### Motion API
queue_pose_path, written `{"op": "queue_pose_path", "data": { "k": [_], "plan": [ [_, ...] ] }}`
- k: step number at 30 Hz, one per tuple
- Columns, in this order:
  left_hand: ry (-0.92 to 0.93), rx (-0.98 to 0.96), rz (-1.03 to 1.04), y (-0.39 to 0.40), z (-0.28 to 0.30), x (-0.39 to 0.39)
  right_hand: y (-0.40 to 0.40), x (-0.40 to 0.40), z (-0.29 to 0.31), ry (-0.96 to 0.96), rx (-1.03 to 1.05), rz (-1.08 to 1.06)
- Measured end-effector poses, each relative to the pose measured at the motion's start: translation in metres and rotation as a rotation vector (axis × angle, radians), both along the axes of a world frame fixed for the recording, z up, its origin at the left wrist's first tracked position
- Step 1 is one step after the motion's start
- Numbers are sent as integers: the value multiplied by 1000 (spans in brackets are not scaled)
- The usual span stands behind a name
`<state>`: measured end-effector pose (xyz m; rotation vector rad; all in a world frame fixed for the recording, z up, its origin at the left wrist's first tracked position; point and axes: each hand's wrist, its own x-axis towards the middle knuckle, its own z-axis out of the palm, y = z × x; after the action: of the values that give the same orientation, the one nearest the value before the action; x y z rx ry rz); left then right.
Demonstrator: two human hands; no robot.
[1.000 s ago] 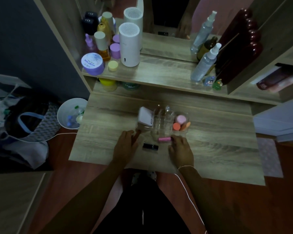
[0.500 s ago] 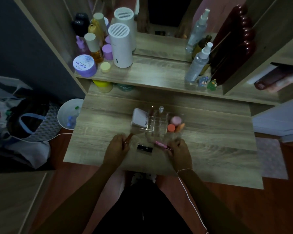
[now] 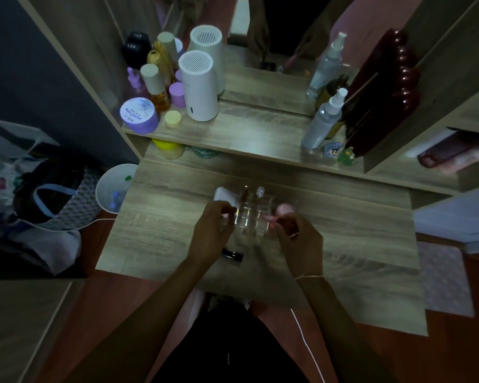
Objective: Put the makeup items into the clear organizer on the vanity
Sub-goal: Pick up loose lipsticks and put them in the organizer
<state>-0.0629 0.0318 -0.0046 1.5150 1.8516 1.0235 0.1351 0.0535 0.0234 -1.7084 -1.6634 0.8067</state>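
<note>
The clear organizer [image 3: 250, 214] stands mid-desk, with a white compact [image 3: 223, 194] in its left part and a pink sponge [image 3: 284, 209] at its right. My left hand [image 3: 212, 233] is closed on a thin stick-like item at the organizer's left front corner. My right hand [image 3: 299, 241] pinches a pink lipstick tube [image 3: 268, 219] at the organizer's right front. A black lipstick [image 3: 233, 254] lies on the desk below my left hand, partly hidden by it.
A raised shelf [image 3: 260, 139] behind holds a white cylinder device [image 3: 198, 87], a purple jar [image 3: 138, 116], several bottles, a spray bottle [image 3: 322, 121] and small figurines. A white bin [image 3: 109, 189] and a bag [image 3: 47, 197] sit on the floor at left.
Both hands lifted from the desk front toward the organizer. My right hand picked up the pink tube and my left raised its thin item; the black lipstick stayed.
</note>
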Motion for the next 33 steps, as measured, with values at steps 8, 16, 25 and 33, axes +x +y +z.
{"op": "queue_pose_path", "data": {
  "k": [8,16,25,33],
  "plan": [
    [-45,-12,29,22,-6,26,49,13,7,-141,48,121],
    [-13,-9,71,28,-14,34,65,0,-5,-232,-5,236],
    [80,-45,63,36,-23,34,81,-9,-14,-426,-95,341],
    [96,-110,84,44,-24,32,89,-13,-17,-437,-137,328]
  ]
}}
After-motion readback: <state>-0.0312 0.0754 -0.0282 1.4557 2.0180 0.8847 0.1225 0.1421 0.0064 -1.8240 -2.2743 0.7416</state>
